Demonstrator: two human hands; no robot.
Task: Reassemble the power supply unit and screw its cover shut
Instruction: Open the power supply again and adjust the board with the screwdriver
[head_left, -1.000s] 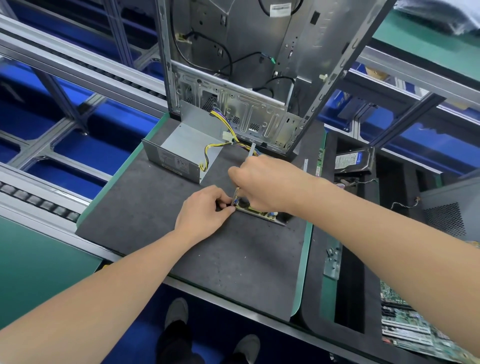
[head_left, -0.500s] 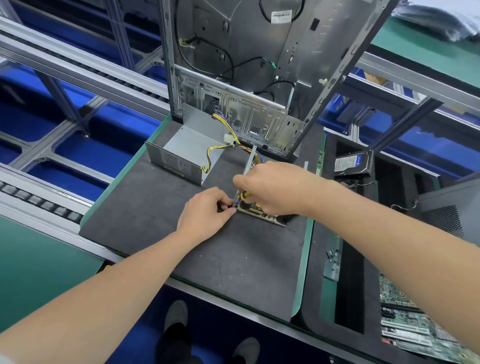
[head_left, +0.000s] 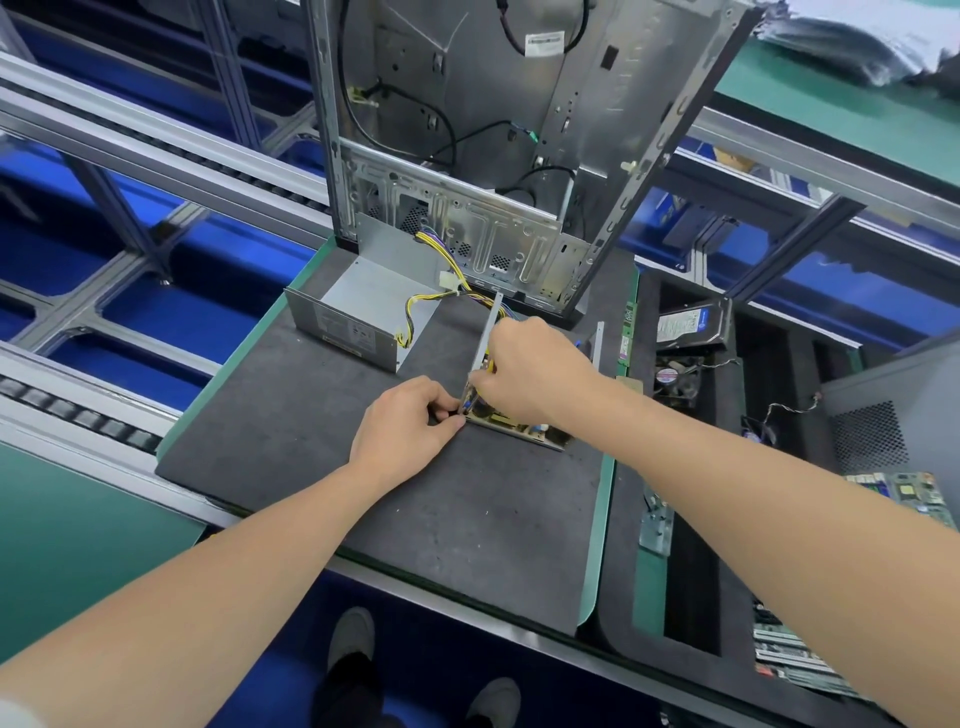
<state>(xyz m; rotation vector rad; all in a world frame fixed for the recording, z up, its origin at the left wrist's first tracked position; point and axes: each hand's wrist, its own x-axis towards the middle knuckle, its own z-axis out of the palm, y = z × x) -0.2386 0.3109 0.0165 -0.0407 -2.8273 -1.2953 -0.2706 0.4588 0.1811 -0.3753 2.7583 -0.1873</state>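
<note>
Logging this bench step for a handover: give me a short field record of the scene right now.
left hand: pinches the near-left corner of the green circuit board
right hand: fingers curled down over the board; grip hidden
grey metal cover shell: open on the dark grey mat, apart from the board
yellow wire bundle: drapes across the shell toward the right hand
cover: not yet fitted
</note>
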